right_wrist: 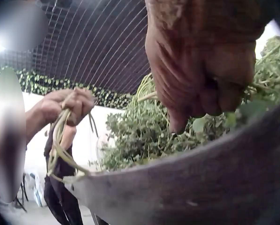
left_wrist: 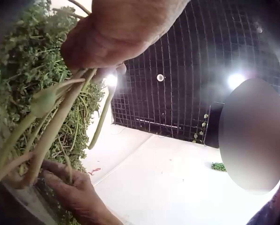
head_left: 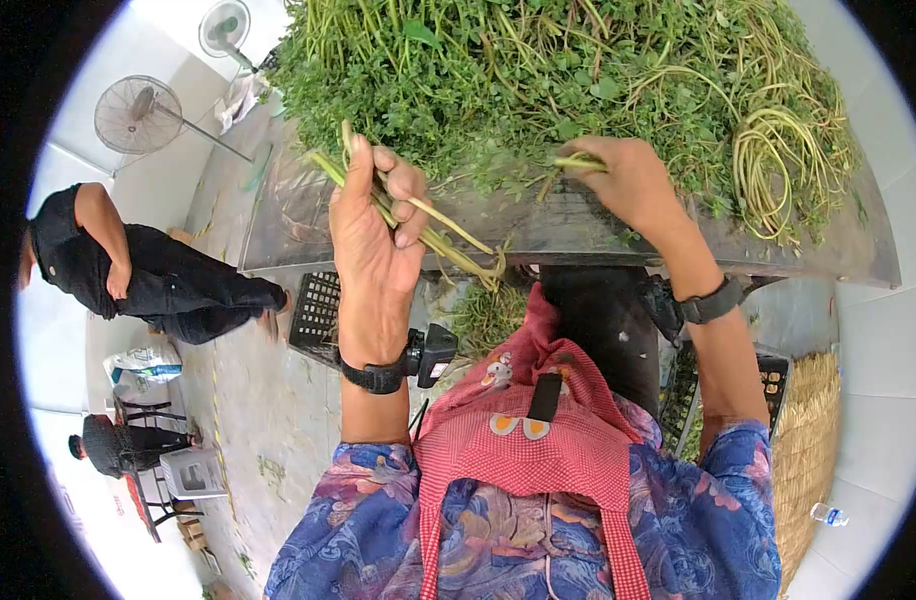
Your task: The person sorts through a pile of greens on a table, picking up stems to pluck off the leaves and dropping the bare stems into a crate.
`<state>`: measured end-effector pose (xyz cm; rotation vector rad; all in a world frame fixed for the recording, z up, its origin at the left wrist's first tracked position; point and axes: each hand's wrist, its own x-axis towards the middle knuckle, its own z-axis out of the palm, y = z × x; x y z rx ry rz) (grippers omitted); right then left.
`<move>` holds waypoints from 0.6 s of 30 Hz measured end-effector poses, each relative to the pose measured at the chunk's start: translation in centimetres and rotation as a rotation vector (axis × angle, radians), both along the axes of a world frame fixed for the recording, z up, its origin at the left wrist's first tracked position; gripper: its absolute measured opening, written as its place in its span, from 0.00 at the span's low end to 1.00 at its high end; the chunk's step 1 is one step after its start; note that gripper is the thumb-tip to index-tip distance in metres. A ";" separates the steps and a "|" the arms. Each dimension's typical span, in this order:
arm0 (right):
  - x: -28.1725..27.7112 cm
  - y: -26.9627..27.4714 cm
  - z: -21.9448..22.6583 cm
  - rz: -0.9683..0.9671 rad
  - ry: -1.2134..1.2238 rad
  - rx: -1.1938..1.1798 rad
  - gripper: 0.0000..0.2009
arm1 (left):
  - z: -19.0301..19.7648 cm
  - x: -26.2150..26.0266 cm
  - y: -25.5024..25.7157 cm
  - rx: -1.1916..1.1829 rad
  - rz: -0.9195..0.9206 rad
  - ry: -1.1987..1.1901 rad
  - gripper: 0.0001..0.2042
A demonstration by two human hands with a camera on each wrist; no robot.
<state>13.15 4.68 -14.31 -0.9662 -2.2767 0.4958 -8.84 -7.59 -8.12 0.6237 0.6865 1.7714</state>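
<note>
My left hand (head_left: 373,240), raised over the near table edge, grips several long green stems (head_left: 458,258). Their bent lower ends droop toward the edge; in the left wrist view the stems (left_wrist: 55,124) hang below the palm side of the hand. To the right, my right hand (head_left: 633,185) pinches a short bit of green stem (head_left: 580,162) between thumb and fingers, low in front of the leafy heap (head_left: 538,90). In the right wrist view the knuckles of the right hand (right_wrist: 196,61) hide most of what it holds.
The heap of leafy greens covers the back of the grey table (head_left: 298,235). A coil of pale stems (head_left: 768,170) lies at its right. Black crates (head_left: 313,312) stand below the table. A person in black (head_left: 128,250) and a standing fan (head_left: 138,112) are at left.
</note>
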 end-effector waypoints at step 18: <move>-0.4 -0.6 2.4 0.098 0.598 -0.782 0.09 | -3.4 4.1 5.0 -0.136 0.128 0.387 0.06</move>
